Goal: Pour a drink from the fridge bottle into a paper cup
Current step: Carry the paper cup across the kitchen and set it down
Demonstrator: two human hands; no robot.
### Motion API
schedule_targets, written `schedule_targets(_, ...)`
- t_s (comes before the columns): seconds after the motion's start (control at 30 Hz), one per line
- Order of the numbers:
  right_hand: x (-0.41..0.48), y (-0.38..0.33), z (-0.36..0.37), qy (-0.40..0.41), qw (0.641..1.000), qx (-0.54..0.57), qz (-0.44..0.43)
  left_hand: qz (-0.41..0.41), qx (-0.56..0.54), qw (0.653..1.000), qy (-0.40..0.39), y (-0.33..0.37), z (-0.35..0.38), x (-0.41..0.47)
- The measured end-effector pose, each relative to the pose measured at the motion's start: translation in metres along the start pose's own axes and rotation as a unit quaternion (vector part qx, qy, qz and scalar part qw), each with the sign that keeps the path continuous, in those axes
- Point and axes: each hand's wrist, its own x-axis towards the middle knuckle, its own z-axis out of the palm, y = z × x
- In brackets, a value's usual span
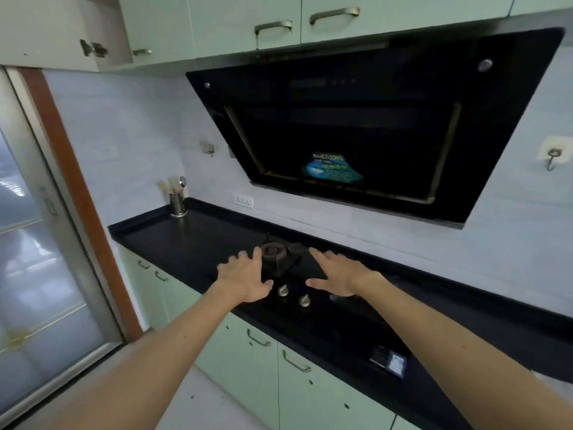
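Note:
No bottle, paper cup or fridge is in sight. Both my arms reach forward over a black gas hob point(310, 293) set in a black counter. My left hand point(245, 276) hovers palm down, fingers spread, just left of the burner point(273, 252). My right hand point(338, 276) hovers palm down to the burner's right, fingers apart. Neither hand holds anything.
A large black range hood point(356, 125) hangs over the hob. A steel utensil holder point(178, 201) stands at the counter's far left corner. Two knobs point(293, 294) sit at the hob's front. Pale green cabinets point(279, 367) are below and above. A frosted glass door point(37, 274) is at left.

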Motion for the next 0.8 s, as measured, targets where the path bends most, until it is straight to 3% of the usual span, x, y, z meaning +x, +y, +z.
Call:
schedule_targets(0.33, -0.05, 0.113, 0.014, -0.002, 0.989, 0.028, 0.147, 0.152, 0.012, 0.988, -0.026, 0.125, 0.014, 0.06)
schedule_targets(0.8, -0.117, 0.221, 0.028, -0.006, 0.931, 0.044, 0.362, 0.368, 0.035, 0.928, -0.047, 0.274, 0.047, 0.133)
